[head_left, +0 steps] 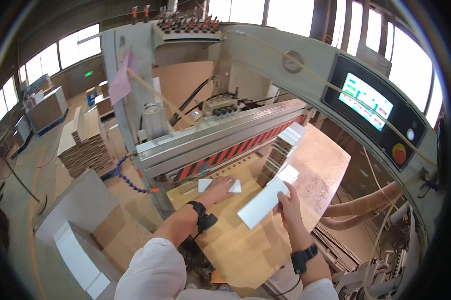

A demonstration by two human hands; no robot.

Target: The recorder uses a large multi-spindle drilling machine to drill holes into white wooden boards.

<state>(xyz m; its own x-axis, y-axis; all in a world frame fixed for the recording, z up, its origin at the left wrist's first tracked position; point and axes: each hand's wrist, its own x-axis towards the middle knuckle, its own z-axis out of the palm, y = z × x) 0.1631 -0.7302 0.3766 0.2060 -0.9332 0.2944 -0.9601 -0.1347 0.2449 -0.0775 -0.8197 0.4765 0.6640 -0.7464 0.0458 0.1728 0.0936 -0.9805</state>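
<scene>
A small white panel [204, 185] lies at the far left of the wooden worktop, just before the machine's front. My left hand [221, 190] rests on top of it, fingers spread over its surface. A longer white panel [258, 205] is tilted in my right hand [288, 205], gripped at its right edge with the thumb on top. Beyond it stands a stack of white-topped panels [280, 152], their brown edges showing. The ends of my left fingers are partly hard to make out.
A striped guard bar [235, 149] crosses the machine behind the worktop [240, 255]. At right are a lit control panel [366, 101], a red stop button [399, 154] and ribbed hoses [363, 207]. White boards [78, 255] lean at lower left; stacked boards [88, 145] stand beyond.
</scene>
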